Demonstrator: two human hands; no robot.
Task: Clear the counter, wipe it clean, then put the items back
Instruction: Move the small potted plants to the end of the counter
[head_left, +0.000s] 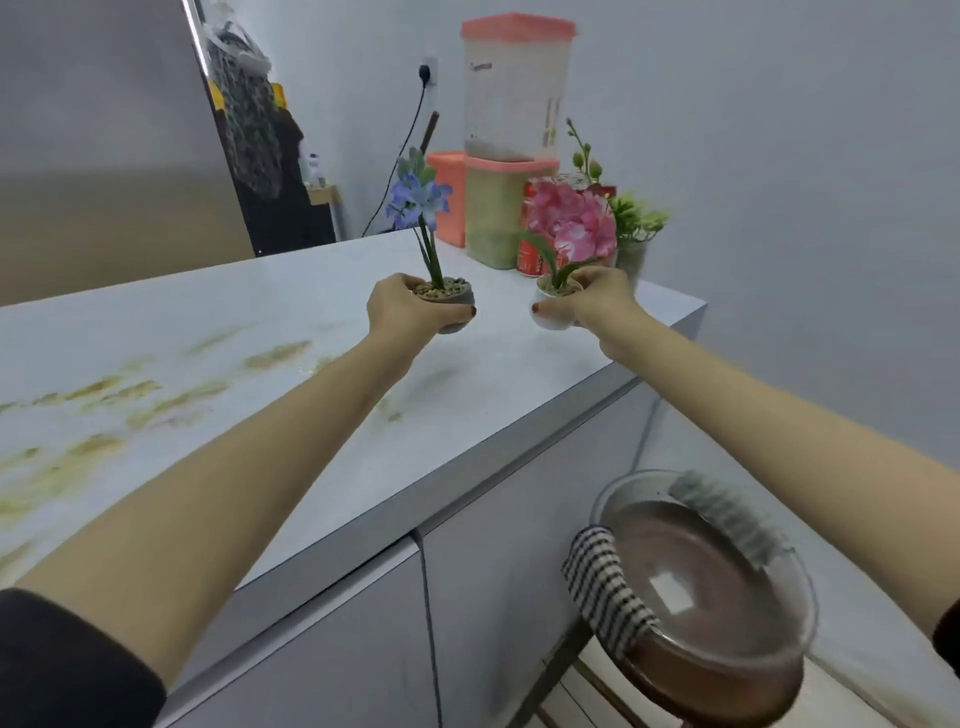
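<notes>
My left hand (402, 309) grips a small grey pot with a blue flower (451, 296) above the pale counter (260, 322). A small white pot with a pink flower (551, 318) is held by my right hand (597, 299), just right of the first pot. Both pots sit upright in my fingers near the counter's far right end. Yellow-green smears (130, 395) cover the left half of the counter top.
Stacked pink-lidded containers (511, 156), a red can (530, 254) and a green plant (636, 223) stand at the counter's back right corner. Below right, a glass bowl (701, 587) with a checked cloth (602, 587) and a brush (727, 514) rests on a stool. A cable (431, 623) hangs down the cabinet front.
</notes>
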